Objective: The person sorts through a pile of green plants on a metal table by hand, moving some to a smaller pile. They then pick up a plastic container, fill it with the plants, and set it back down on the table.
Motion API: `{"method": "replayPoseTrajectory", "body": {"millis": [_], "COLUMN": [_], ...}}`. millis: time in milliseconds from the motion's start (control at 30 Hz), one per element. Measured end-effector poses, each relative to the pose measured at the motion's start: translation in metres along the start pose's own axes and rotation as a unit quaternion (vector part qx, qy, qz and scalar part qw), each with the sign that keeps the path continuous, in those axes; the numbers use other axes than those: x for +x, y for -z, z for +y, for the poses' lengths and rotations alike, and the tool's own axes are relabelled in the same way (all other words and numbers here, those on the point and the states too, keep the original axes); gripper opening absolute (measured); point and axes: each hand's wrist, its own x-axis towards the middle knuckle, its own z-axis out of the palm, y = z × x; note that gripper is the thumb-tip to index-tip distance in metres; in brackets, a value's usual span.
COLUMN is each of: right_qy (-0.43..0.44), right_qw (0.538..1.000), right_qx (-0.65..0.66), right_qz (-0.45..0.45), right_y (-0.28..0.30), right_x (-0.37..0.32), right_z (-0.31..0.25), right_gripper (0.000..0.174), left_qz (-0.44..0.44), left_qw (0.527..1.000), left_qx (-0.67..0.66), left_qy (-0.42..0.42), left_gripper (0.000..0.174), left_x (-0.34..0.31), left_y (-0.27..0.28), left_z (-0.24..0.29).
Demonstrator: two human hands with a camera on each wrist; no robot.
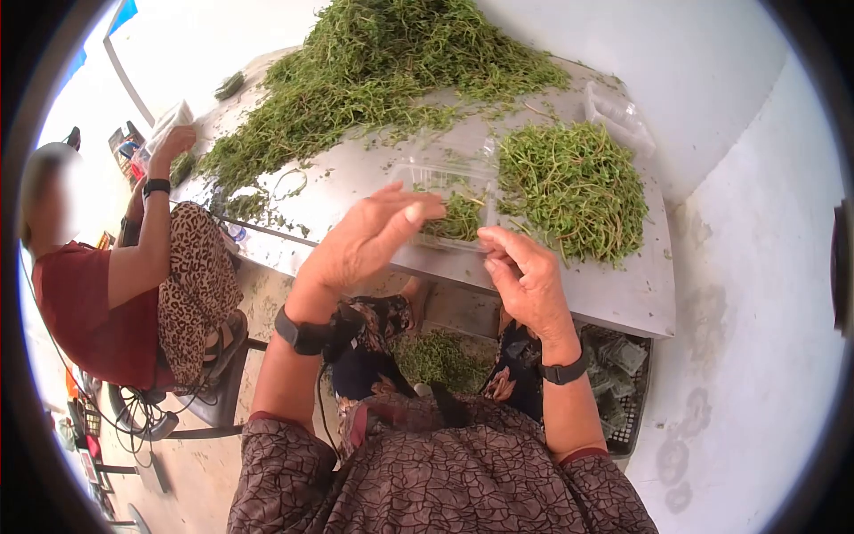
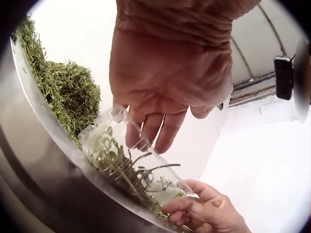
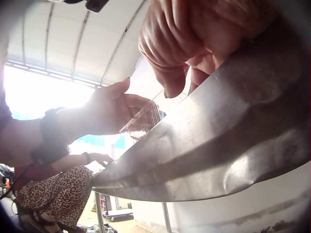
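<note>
A clear plastic container [image 1: 487, 191] with some green stems [image 1: 463, 216] in it sits tilted near the front edge of the metal table [image 1: 614, 289]. My right hand [image 1: 531, 280] pinches its near right corner between thumb and fingers, seen also in the left wrist view. Over the container's left side, my left hand [image 1: 369, 236] has its fingers straight. In the left wrist view those fingertips [image 2: 165, 141] overlap the container's rim, palm facing the greens. The right wrist view shows the right hand [image 3: 194, 48] close above the table's edge.
A large heap of greens [image 1: 391, 71] covers the back of the table; a smaller pile [image 1: 574, 191] lies to the right. Clear containers [image 1: 618, 116] stand behind it. Another person [image 1: 98, 294] sits at the left. A black crate [image 1: 636, 400] of filled packs is below right.
</note>
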Motion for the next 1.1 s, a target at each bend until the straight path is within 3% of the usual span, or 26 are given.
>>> {"method": "replayPoseTrajectory", "body": {"millis": [33, 133, 433, 700, 1033, 1100], "right_qy": [0.000, -0.003, -0.009, -0.021, -0.019, -0.011], "right_qw": [1.000, 1.000, 1.000, 1.000, 1.000, 1.000], "right_qx": [0.001, -0.008, -0.010, 0.000, -0.008, -0.014], "right_qz": [-0.001, -0.008, -0.003, 0.000, 0.001, 0.002], "right_y": [0.000, 0.001, 0.001, 0.000, 0.000, 0.000], "right_x": [0.000, 0.000, 0.000, 0.000, 0.001, 0.001], "right_z": [0.000, 0.000, -0.003, -0.004, -0.004, -0.004], "right_gripper": [0.040, 0.040, 0.041, 0.041, 0.042, 0.042], "left_qz": [0.052, 0.059, 0.010, -0.002, -0.035, -0.081], "left_qw": [0.997, 0.998, 0.999, 0.999, 0.996, 0.992], "left_qx": [-0.058, -0.022, 0.021, 0.032, 0.079, 0.091], "left_qy": [0.020, 0.019, 0.030, 0.002, -0.004, 0.012], "left_gripper": [0.052, 0.052, 0.049, 0.031, 0.038, 0.041], "left_x": [0.000, -0.006, -0.017, -0.015, 0.002, 0.007], "left_y": [0.002, 0.017, 0.008, 0.002, -0.013, -0.011], "left_z": [-0.002, 0.003, 0.004, 0.010, 0.015, 0.017]}}
